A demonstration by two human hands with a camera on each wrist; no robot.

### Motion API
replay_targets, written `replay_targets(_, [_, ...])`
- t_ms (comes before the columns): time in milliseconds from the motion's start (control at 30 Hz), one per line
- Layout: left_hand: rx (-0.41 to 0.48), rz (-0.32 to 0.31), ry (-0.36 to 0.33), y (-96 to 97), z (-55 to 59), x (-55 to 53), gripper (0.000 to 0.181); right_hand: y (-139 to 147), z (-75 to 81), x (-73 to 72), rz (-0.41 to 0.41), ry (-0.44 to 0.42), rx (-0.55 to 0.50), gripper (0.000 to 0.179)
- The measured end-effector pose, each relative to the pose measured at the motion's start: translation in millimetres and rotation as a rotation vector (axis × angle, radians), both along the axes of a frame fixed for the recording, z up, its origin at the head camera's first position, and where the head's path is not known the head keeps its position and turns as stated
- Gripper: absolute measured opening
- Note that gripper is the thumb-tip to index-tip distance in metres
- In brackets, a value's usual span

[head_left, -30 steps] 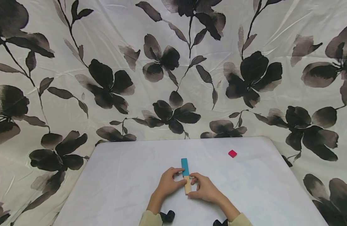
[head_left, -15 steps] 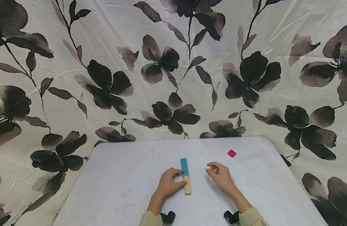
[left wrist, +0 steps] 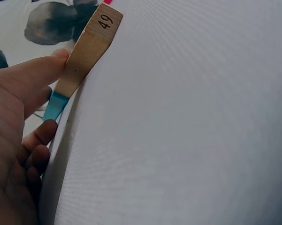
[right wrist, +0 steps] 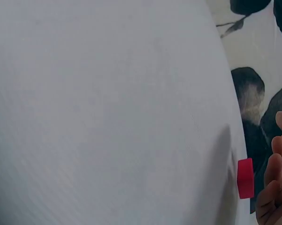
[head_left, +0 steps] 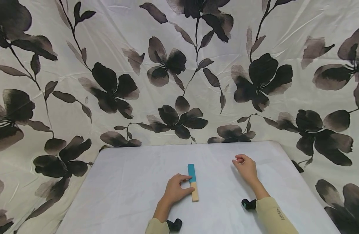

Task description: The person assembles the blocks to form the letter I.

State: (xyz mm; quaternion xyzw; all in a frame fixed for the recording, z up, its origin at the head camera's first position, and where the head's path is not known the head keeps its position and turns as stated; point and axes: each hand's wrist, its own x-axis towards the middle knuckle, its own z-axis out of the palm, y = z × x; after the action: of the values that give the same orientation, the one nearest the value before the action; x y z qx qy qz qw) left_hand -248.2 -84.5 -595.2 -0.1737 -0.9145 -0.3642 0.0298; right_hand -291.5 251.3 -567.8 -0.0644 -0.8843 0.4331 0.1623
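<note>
A blue block (head_left: 191,171) and a plain wooden block (head_left: 195,194) lie end to end in a line on the white table. My left hand (head_left: 174,190) touches their left side, thumb at the plain block and index finger at the blue one. Dark digits show on the near end of the plain block (left wrist: 87,58) in the left wrist view. Over at the back right, my right hand (head_left: 247,169) is above the red block (right wrist: 245,178), mostly covering it in the head view. The right wrist view shows its loosely bent fingers (right wrist: 273,171) apart from the red block.
The white table (head_left: 132,169) has its far edge just beyond the red block. Behind it hangs a pale cloth (head_left: 220,97) with dark flowers. A black wrist camera sits at each sleeve, the left camera (head_left: 174,225) and the right camera (head_left: 249,204).
My right hand has let go of the plain block's right side and moved right and away to the red block. The left hand and the two lined-up blocks have stayed in place.
</note>
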Motion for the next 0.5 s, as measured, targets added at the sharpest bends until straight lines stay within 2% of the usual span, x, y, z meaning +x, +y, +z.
replay_targets(500, [0.013,0.017,0.018,4.6,-3.2,11.1,0.046,33,-4.6,-7.4,-0.065,-0.067,0.041,0.031])
